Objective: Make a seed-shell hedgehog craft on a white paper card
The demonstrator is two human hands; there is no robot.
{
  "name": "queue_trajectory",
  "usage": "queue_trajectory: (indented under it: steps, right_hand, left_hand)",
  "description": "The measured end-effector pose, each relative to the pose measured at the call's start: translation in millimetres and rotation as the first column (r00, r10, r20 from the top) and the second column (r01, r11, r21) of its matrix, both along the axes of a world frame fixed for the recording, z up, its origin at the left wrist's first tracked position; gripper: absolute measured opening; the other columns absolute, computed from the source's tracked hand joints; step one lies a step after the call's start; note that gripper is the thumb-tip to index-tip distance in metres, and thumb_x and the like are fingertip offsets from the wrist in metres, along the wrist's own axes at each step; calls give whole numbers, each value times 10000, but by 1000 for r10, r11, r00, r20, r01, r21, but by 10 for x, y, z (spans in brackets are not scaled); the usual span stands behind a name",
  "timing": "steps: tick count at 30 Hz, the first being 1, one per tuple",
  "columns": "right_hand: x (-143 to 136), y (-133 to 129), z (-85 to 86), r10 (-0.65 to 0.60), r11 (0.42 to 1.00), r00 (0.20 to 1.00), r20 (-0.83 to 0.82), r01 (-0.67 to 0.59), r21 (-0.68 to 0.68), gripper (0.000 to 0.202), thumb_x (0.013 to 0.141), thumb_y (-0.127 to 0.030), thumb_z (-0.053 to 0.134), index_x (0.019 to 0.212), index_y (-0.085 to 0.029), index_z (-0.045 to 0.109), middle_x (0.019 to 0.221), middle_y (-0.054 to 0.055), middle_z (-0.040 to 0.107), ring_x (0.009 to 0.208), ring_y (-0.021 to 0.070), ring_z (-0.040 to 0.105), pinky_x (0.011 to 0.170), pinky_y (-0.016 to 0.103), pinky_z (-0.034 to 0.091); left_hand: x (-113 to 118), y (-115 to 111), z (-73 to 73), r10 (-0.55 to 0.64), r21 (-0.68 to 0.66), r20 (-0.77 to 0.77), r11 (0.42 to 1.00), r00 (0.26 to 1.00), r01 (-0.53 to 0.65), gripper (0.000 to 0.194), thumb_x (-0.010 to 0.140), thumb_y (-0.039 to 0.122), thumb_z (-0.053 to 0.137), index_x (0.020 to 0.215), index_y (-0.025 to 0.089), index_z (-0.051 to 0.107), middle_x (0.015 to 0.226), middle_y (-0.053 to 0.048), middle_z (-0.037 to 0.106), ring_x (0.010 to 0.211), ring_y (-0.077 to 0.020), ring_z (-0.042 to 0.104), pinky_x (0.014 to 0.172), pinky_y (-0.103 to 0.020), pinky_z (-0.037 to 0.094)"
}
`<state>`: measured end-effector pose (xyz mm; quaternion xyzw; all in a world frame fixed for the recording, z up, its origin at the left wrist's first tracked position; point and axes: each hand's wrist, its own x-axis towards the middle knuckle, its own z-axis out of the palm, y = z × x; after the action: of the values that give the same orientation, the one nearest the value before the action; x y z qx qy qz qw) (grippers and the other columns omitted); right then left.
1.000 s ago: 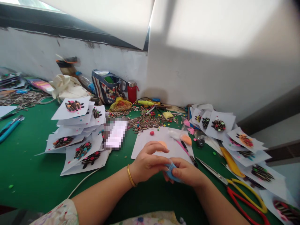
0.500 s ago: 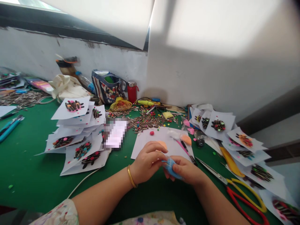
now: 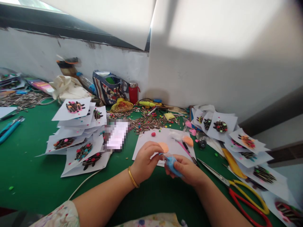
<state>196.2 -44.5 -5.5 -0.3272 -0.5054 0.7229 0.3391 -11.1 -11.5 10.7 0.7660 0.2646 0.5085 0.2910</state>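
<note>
My right hand point(image 3: 187, 171) is closed around a lump of blue modelling clay point(image 3: 173, 166) in a clear plastic wrapper, with the thumb on top. Just left of it, my left hand point(image 3: 145, 160) pinches a small bit of blue at its fingertips, by the open end of the wrapper. Beyond the hands lies a white sheet of paper point(image 3: 142, 143). On that sheet are a flat peach-coloured clay disc point(image 3: 163, 147), a red clay ball point(image 3: 153, 134), an orange clay piece point(image 3: 188, 141) and a black pen point(image 3: 186, 145).
Large scissors point(image 3: 228, 183) with red and yellow handles lie open at the right. Stacked cards with seed pictures point(image 3: 82, 151) stand left, and more cards point(image 3: 248, 140) right. Sunflower seeds point(image 3: 148, 123) are strewn behind the paper, near a red flask point(image 3: 133, 93) and a striped bag point(image 3: 110, 88).
My left hand has drawn slightly away from the wrapped clay, and its fingers have closed into a pinch. More of the peach disc shows now. The right hand has barely shifted.
</note>
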Motion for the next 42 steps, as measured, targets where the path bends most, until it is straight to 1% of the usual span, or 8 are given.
queue_trajectory:
  steps: [7, 12, 17, 24, 29, 33, 37, 42]
  right_hand:
    - [-14, 3, -12, 14, 1000, 998, 65, -15, 12, 457, 841, -580, 626, 968, -141, 642, 816, 57, 649, 636, 120, 558, 583, 235, 387]
    - [2, 36, -33, -119, 993, 991, 56, 119, -7, 481, 839, -573, 632, 1066, -149, 637, 831, 52, 640, 665, 132, 556, 603, 252, 400]
    - [35, 70, -76, -193, 981, 977, 93, 190, 33, 505, 852, -516, 647, 1220, -174, 603, 880, 46, 640, 724, 145, 564, 681, 284, 432]
    - [44, 97, -87, -307, 945, 922, 234, 268, 187, 536, 906, -561, 525, 1345, -255, 543, 1090, 83, 665, 960, 226, 621, 858, 375, 487]
    - [60, 130, 86, -515, 811, 748, 419, 267, 520, 518, 917, -529, 507, 1355, -255, 527, 1404, 89, 518, 1281, 264, 471, 1073, 418, 365]
    - [222, 329, 265, -751, 634, 430, 501, 261, 728, 541, 864, -470, 589, 1324, -204, 486, 1183, 119, 622, 1027, 256, 601, 871, 398, 483]
    - [501, 818, 279, -855, 480, 214, 472, -15, 877, 325, 851, -381, 594, 1110, -188, 623, 1067, 110, 639, 1006, 269, 584, 906, 405, 455]
    - [676, 1373, 67, -756, 637, 42, 653, -184, 749, 310, 897, -302, 534, 1100, -130, 694, 1110, 154, 653, 1061, 259, 581, 948, 361, 427]
  left_hand:
    - [18, 24, -7, -58, -86, -93, 995, 994, 50, 67, 839, 171, 659, 902, 192, 667, 953, -61, 625, 950, -175, 586, 865, -313, 480]
    - [21, 40, 6, 65, -281, 59, 959, 996, -46, 63, 881, 234, 600, 871, 181, 632, 876, -44, 645, 863, -162, 600, 830, -317, 483]
    - [42, 120, 18, 170, -675, 318, 731, 933, 97, 210, 769, 327, 737, 871, 162, 655, 829, -35, 693, 756, -148, 641, 750, -290, 517]
    - [69, 134, 31, 218, -793, 511, 494, 832, 357, 412, 734, 504, 745, 902, 130, 700, 828, -77, 734, 702, -137, 670, 729, -274, 525]
    - [60, 136, 72, 223, -814, 534, 395, 815, 425, 337, 644, 350, 851, 820, 133, 662, 778, -43, 718, 672, -100, 658, 695, -218, 515]
    - [69, 138, 75, 247, -784, 597, 379, 763, 491, 348, 617, 224, 870, 884, 181, 652, 798, 1, 697, 708, -80, 652, 707, -198, 513]
    - [57, 137, 37, 238, -784, 608, 331, 758, 525, 355, 651, 320, 855, 909, 134, 697, 742, -19, 664, 651, -64, 613, 673, -187, 511]
    - [55, 149, 20, 210, -784, 604, 330, 768, 526, 340, 631, 366, 862, 794, 118, 696, 683, -2, 630, 612, -45, 580, 624, -162, 477]
